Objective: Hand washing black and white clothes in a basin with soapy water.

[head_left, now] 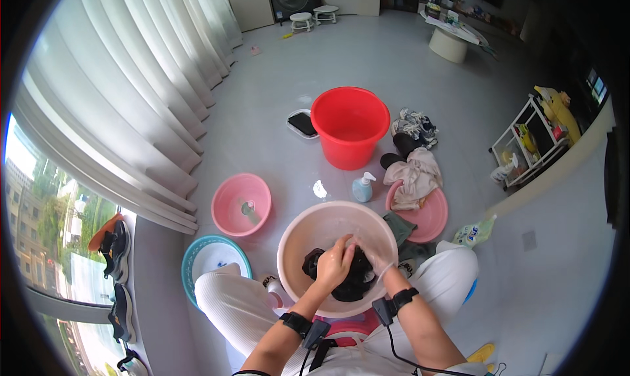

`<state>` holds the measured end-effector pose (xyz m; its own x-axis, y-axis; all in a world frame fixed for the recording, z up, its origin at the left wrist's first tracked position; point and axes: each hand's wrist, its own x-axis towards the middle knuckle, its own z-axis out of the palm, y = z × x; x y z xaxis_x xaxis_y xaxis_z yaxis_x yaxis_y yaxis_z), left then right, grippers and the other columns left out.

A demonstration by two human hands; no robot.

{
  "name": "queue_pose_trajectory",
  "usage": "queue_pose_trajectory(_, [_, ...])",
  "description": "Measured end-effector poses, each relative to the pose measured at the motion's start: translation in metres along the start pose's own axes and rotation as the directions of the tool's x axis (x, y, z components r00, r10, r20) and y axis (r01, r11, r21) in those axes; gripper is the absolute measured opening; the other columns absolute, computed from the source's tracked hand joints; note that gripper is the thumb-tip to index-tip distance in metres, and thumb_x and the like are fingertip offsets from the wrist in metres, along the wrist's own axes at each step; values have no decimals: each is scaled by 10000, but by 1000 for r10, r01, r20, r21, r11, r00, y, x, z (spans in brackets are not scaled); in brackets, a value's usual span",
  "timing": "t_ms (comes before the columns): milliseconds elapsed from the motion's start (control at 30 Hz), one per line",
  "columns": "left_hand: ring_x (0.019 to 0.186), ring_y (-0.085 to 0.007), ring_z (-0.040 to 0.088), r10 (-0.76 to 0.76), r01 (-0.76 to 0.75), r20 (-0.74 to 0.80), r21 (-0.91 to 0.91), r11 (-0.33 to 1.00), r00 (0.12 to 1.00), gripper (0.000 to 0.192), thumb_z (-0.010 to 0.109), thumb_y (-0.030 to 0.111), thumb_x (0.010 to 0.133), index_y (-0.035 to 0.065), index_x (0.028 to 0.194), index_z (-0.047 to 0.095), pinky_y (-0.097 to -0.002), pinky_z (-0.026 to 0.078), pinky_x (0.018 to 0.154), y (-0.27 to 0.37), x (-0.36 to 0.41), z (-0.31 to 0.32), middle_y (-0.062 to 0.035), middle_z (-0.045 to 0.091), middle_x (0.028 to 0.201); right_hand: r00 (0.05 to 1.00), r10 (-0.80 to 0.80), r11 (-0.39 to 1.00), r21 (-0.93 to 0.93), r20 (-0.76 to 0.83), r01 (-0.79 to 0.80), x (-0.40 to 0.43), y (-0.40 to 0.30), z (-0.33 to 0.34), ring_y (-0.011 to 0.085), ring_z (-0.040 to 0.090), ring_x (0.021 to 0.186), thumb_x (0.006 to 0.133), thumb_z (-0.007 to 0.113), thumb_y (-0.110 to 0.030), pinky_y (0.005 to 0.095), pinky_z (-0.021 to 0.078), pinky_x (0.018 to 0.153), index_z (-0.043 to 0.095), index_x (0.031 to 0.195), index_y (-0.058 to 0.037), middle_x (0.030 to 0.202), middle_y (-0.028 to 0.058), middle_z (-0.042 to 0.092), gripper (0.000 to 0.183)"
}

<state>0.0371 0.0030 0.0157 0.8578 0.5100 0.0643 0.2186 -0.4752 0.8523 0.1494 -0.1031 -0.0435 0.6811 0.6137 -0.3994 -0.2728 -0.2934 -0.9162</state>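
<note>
Between my knees stands a light pink plastic basin (337, 218) with a wet black cloth or garment (352, 283) in it. My left hand (336, 262) is over the cloth, fingers bent and the tips near my other hand. My right hand (376, 254) is at the right inside of the basin, beside the cloth, and looks wet or blurred. Whether either hand grips the cloth cannot be told. A pale blue pump bottle (362, 190) stands just beyond the basin. Dark green cloth (399, 226) lies against its right side.
A red bucket (350, 144) stands ahead, with a phone in a tray (301, 124) at its left. Pink basins (241, 176) (435, 216) and a teal basin (189, 258) flank me. Beige cloth (416, 176), shoes (416, 125) and a detergent pouch (474, 232) are at the right.
</note>
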Motion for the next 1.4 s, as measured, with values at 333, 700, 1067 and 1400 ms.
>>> queue_pose_trajectory(333, [1370, -501, 200, -123, 132, -54, 545, 828, 991, 737, 708, 322, 759, 301, 1431, 405, -637, 228, 1074, -56, -46, 9, -162, 255, 1520, 995, -94, 447, -892, 22, 62, -66, 20, 48, 522, 237, 1332, 836, 620, -332, 687, 301, 984, 323, 1449, -314, 1517, 218, 176, 682])
queue_pose_trajectory(700, [1150, -478, 425, -219, 199, -9, 453, 869, 976, 457, 606, 324, 870, 220, 1307, 526, -506, 399, 993, -93, 4, 30, -210, 406, 1382, 992, -127, 382, -922, 17, 65, -8, 14, 45, 419, 527, 1127, 883, 572, -312, 533, 493, 766, 537, 1180, -159, 1261, 223, 518, 335])
queue_pose_trajectory(1067, [821, -305, 635, 98, -127, 82, 583, 802, 992, 187, 603, 266, 809, 95, 843, 671, -434, 524, 665, -64, 78, 31, -103, 639, 847, 993, -103, 676, -728, 62, 115, 32, 39, -2, 396, 599, 1002, 1008, 322, -342, 485, 453, 888, 565, 1146, -47, 1072, 257, 622, 407])
queue_pose_trajectory(1400, [840, -303, 660, -210, 210, 36, -347, 914, 977, 454, 624, 202, 832, 54, 1248, 518, -395, 514, 745, 7, -30, 11, -116, 688, 984, 898, -407, 820, -368, 165, 439, -17, -7, 4, 308, 435, 1275, 1037, 295, -398, 394, 281, 1101, 475, 1356, -71, 1350, 135, 496, 492])
